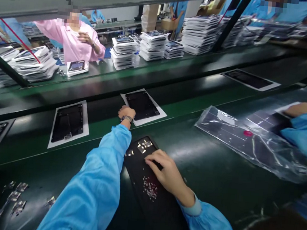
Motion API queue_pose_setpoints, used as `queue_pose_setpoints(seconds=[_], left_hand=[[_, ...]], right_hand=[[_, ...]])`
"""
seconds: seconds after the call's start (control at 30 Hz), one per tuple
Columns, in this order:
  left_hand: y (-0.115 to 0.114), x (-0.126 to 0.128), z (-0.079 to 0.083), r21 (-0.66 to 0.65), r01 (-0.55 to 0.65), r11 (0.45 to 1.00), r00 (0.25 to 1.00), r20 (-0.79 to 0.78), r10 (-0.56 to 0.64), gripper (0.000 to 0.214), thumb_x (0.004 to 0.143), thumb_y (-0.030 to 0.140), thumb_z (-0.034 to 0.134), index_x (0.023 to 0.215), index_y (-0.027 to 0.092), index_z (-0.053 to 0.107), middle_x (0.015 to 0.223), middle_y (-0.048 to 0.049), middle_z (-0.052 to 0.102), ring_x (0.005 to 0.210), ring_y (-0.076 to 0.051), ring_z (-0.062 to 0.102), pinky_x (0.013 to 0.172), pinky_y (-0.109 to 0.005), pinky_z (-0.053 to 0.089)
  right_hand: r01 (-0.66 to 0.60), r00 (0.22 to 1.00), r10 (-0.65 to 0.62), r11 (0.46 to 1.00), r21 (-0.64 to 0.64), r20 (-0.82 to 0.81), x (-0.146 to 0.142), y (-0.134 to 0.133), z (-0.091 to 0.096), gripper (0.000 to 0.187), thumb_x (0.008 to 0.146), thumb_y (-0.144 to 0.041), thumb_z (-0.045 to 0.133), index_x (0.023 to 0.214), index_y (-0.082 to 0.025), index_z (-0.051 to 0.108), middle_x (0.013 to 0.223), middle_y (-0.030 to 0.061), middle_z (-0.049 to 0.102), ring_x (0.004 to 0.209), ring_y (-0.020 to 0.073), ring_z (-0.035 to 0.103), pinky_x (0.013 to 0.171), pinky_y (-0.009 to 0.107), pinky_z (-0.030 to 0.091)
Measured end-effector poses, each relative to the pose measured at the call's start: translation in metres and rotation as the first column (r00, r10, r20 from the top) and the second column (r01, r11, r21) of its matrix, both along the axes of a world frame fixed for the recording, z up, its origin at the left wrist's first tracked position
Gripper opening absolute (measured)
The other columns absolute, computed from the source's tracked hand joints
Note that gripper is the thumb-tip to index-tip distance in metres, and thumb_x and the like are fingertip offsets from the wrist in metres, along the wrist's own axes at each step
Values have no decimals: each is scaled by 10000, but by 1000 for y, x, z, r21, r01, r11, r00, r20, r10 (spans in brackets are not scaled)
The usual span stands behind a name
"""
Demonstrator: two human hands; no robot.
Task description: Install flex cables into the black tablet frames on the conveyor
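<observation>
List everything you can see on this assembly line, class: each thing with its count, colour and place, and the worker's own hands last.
Dark panels on white sheets: four or five, black on white, along the conveyor belt.
Black mat: one, on the near bench, strewn with small silver parts.
Metal pieces: several, silver, near bench at left.
Plastic bag: one, clear, near bench at right.
Stacked trays: many stacks, white, far bench.
Person in pink: one, across the line.
Left hand: touching the sheet's edge on the belt.
Right hand: resting on the mat.

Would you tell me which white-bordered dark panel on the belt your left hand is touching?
The middle one, angled, right above the left hand; the others lie apart.
</observation>
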State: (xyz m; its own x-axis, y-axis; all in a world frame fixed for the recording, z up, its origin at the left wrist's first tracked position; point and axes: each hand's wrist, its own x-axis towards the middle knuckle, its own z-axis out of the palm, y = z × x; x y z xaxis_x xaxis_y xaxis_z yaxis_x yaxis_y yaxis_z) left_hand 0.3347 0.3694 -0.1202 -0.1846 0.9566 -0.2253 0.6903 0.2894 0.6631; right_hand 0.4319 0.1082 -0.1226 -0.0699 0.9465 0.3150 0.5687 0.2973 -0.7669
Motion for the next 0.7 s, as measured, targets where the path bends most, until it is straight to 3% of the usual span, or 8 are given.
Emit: queue_pose_setpoints(seconds=[0.1, 0.27, 0.47, 0.7], left_hand=[[1, 7, -2, -25, -63, 998, 997, -52, 61, 375, 913, 349, 618, 1232, 154, 587, 1277, -120, 591, 1147, -263, 586, 949, -480, 503], [4, 12, -2, -4, -96, 995, 993, -73, 95, 399, 913, 335, 620, 1263, 149, 570, 1308, -131, 567, 1149, -269, 581, 945, -488, 510], [12, 3, 8, -7, -112, 994, 994, 3, 112, 391, 905, 337, 636, 1250, 163, 577, 1258, -113, 592, 1106, -252, 607, 902, -442, 535], [16, -11, 8, 39, 14, 999, 987, 160, -20, 406, 903, 343, 639, 1249, 141, 575, 1244, -128, 593, 1083, -248, 615, 888, -427, 541]], right_hand=[[-9, 1000, 8, 999, 42, 18, 2, 0, -2, 169, 934, -211, 553, 912, -228, 720, 829, 82, 704, 853, 258, 614, 773, 430, 495], [-51, 999, 51, 998, 35, -16, 4, -1, 1, 192, 933, -192, 555, 923, -247, 739, 874, 70, 730, 892, 261, 603, 800, 439, 475], [11, 997, -10, 1000, 23, -76, 8, -2, 5, 135, 902, -191, 617, 871, -240, 739, 845, 49, 728, 874, 242, 605, 814, 427, 438], [-22, 942, -5, 997, -76, -335, 13, 0, 7, 100, 851, -251, 669, 811, -220, 755, 797, 41, 732, 831, 218, 637, 791, 380, 476]])
